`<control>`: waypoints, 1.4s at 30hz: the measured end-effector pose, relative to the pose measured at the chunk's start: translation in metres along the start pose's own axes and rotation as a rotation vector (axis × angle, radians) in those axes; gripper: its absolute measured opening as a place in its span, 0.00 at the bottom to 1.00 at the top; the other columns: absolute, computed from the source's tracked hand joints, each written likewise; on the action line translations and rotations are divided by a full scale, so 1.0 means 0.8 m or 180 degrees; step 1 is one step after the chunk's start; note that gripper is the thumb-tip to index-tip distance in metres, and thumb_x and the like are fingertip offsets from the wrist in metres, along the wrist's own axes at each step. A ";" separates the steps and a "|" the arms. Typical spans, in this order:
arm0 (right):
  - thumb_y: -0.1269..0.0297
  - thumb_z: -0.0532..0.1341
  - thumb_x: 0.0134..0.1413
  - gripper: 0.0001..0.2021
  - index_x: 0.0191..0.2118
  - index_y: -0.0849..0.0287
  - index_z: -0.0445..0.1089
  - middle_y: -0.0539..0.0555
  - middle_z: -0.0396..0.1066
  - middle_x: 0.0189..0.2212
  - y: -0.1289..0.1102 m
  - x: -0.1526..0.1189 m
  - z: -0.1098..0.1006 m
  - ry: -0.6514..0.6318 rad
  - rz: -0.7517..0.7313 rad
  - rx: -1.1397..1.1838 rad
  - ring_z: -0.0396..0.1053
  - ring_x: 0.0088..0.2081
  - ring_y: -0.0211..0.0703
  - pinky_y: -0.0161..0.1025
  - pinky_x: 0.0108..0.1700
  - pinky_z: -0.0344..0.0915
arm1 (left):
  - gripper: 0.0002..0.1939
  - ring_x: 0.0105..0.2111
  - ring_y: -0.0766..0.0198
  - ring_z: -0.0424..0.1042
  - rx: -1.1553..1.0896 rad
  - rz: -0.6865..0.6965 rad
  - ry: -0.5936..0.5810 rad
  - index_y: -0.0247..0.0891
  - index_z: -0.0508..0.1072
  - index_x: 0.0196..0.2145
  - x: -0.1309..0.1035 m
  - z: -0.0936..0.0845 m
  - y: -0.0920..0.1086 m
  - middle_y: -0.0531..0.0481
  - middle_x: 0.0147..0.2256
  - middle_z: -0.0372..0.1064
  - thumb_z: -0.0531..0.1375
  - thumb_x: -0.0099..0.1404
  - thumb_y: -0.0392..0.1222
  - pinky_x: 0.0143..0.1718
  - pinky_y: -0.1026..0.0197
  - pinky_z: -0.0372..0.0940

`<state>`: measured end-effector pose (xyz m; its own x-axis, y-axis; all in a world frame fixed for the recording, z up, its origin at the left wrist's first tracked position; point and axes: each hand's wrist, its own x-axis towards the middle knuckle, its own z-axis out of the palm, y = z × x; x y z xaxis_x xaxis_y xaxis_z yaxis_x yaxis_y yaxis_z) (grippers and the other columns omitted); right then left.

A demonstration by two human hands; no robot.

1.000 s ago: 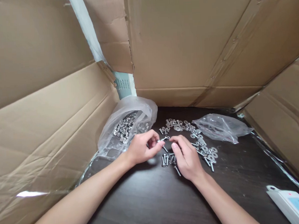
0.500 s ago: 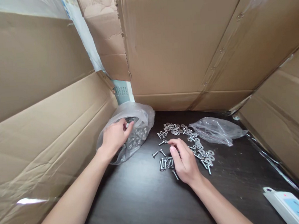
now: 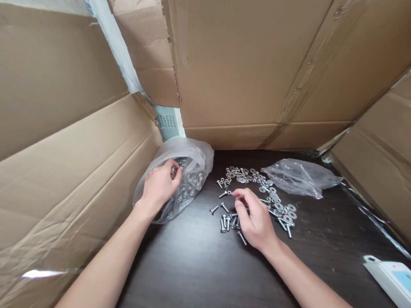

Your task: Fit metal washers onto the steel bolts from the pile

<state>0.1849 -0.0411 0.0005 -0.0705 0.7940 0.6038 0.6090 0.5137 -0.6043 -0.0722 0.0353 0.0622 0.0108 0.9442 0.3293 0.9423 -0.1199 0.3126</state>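
My left hand (image 3: 158, 185) is at the mouth of a clear plastic bag (image 3: 196, 147) that holds many small metal fasteners. Its thumb and fingers are bent together around a small shiny metal piece, mostly hidden by the fingers. Low over the loose hardware on the dark table hovers my right hand (image 3: 255, 219), fingers loosely curled and thumb apart, with nothing visible in it. Left of that hand lie several bolts (image 3: 225, 223). Flat washers (image 3: 290, 212) and more bolts spread to its right, and a mixed cluster of washers, nuts and bolts (image 3: 241, 174) lies beyond it.
A second, crumpled plastic bag (image 3: 299, 178) lies at the back right. A white power strip (image 3: 390, 273) sits at the lower right. Cardboard walls (image 3: 248, 58) enclose the dark tabletop (image 3: 185, 271) at the left, back and right.
The left fingers have shifted slightly at the bag's mouth. My right hand stays almost where it was, and the view has tilted a little.
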 end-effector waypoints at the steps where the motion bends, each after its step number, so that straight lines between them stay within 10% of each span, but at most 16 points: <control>1: 0.71 0.52 0.66 0.08 0.42 0.57 0.68 0.52 0.71 0.32 0.000 0.000 0.000 0.0069 -0.0020 0.0010 0.71 0.34 0.44 0.40 0.38 0.67 | 0.12 0.30 0.56 0.75 -0.0174 0.0097 0.0157 0.41 0.74 0.40 -0.002 0.002 0.002 0.50 0.28 0.75 0.55 0.72 0.50 0.30 0.59 0.57; 5: 0.75 0.49 0.62 0.12 0.34 0.55 0.67 0.51 0.69 0.27 -0.003 0.002 -0.003 0.0405 -0.0088 -0.0061 0.69 0.30 0.43 0.39 0.33 0.63 | 0.17 0.26 0.62 0.71 -0.0729 0.0927 0.0441 0.38 0.72 0.31 -0.021 0.015 0.018 0.51 0.25 0.71 0.51 0.74 0.48 0.31 0.60 0.59; 11: 0.76 0.49 0.58 0.14 0.24 0.54 0.60 0.47 0.62 0.19 -0.007 0.005 -0.008 0.0412 -0.0009 -0.0264 0.61 0.21 0.39 0.38 0.28 0.57 | 0.13 0.42 0.55 0.75 -0.1007 0.2068 -0.0297 0.37 0.75 0.43 -0.047 0.053 0.054 0.44 0.41 0.77 0.52 0.74 0.43 0.48 0.53 0.69; 17: 0.74 0.48 0.59 0.13 0.25 0.54 0.59 0.45 0.59 0.17 -0.005 0.004 -0.004 0.0113 0.0018 -0.0273 0.58 0.18 0.38 0.37 0.26 0.55 | 0.25 0.68 0.46 0.58 -0.0893 0.1856 -0.0771 0.38 0.63 0.66 -0.047 0.076 0.063 0.37 0.69 0.57 0.52 0.76 0.46 0.67 0.37 0.55; 25: 0.71 0.51 0.60 0.09 0.34 0.54 0.66 0.46 0.66 0.20 -0.002 0.000 -0.003 0.0017 0.0201 -0.0349 0.61 0.19 0.39 0.37 0.27 0.57 | 0.23 0.59 0.48 0.68 -0.0768 0.1940 -0.0764 0.36 0.67 0.63 -0.052 0.074 0.064 0.38 0.58 0.71 0.51 0.76 0.45 0.66 0.38 0.55; 33: 0.70 0.51 0.61 0.08 0.34 0.54 0.66 0.47 0.66 0.22 -0.002 0.001 -0.001 0.0017 0.0188 -0.0346 0.63 0.22 0.40 0.38 0.29 0.58 | 0.28 0.68 0.50 0.60 -0.0858 0.2019 -0.0796 0.37 0.62 0.67 -0.056 0.080 0.064 0.40 0.67 0.62 0.51 0.71 0.39 0.71 0.38 0.48; 42: 0.73 0.54 0.54 0.08 0.37 0.56 0.66 0.49 0.64 0.25 0.006 0.001 0.003 0.0110 0.0134 -0.0713 0.64 0.31 0.46 0.43 0.38 0.59 | 0.25 0.51 0.50 0.75 -0.0763 0.2022 -0.0719 0.34 0.70 0.59 -0.045 0.081 0.056 0.39 0.51 0.77 0.54 0.64 0.31 0.61 0.41 0.63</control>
<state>0.1860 -0.0373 -0.0031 -0.0165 0.7996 0.6003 0.7713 0.3922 -0.5013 -0.0087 0.0160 0.0066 0.6267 0.7068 0.3281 0.6316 -0.7074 0.3174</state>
